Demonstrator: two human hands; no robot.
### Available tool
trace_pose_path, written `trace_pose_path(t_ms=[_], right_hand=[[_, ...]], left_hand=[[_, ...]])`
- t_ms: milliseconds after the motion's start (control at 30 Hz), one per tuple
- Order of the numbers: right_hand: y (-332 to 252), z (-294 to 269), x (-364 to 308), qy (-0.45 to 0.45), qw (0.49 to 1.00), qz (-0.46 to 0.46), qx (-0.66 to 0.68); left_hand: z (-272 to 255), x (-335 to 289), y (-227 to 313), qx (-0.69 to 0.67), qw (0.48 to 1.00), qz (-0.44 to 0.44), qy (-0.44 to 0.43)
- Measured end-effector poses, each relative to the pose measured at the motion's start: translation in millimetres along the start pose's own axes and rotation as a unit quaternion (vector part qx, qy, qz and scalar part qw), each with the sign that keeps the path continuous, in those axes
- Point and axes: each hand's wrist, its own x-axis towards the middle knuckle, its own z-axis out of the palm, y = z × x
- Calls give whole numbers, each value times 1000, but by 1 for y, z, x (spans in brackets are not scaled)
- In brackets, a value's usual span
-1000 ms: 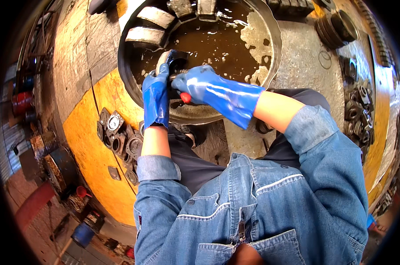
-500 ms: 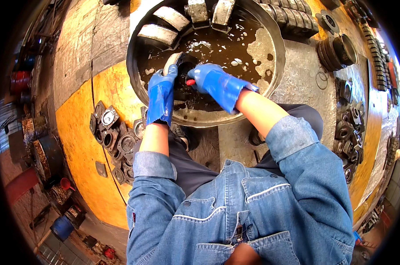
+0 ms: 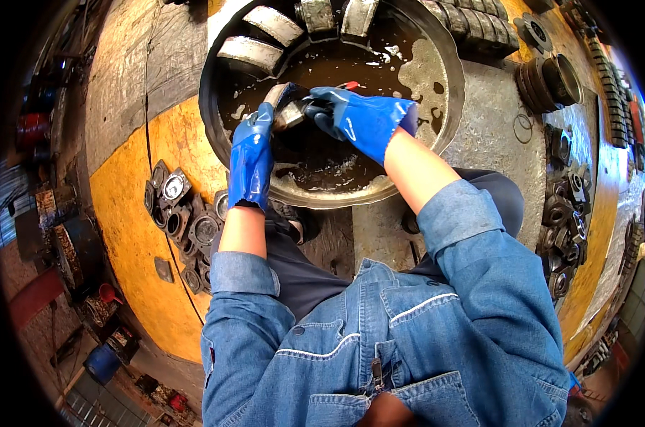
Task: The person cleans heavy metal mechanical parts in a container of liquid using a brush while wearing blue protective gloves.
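Observation:
Both hands wear blue rubber gloves and are over a large round metal tub of dark, murky liquid. My left hand grips a curved metal part with a pale, worn face, tilted above the liquid. Close at its right side, my right hand is closed around a tool with a red end, which sticks out past the knuckles. The tool's working end is hidden by the glove and the part. Several similar pale-faced curved parts lean along the tub's far rim.
Dark flanged metal pieces are heaped on the yellow floor plate to the left. More lie in a pile at the right. Stacked rings and a row of dark curved blocks stand beyond the tub's right side.
The metal part has turned, so its pale face shows more. My right hand has moved up and right, and the tool's red end has swung from below the hand to above it.

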Motion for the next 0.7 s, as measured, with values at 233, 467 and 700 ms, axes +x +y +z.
trace_pose_path(t_ms=[233, 467, 700], right_hand=[[-24, 65, -51, -49, 755, -129, -642], [2, 92, -24, 21, 458, -1, -889], [11, 83, -56, 16, 320, -187, -929]], left_hand=[[-10, 19, -46, -28, 999, -22, -22], [3, 43, -55, 2, 999, -42, -28], [4, 21, -42, -39, 999, -23, -30]])
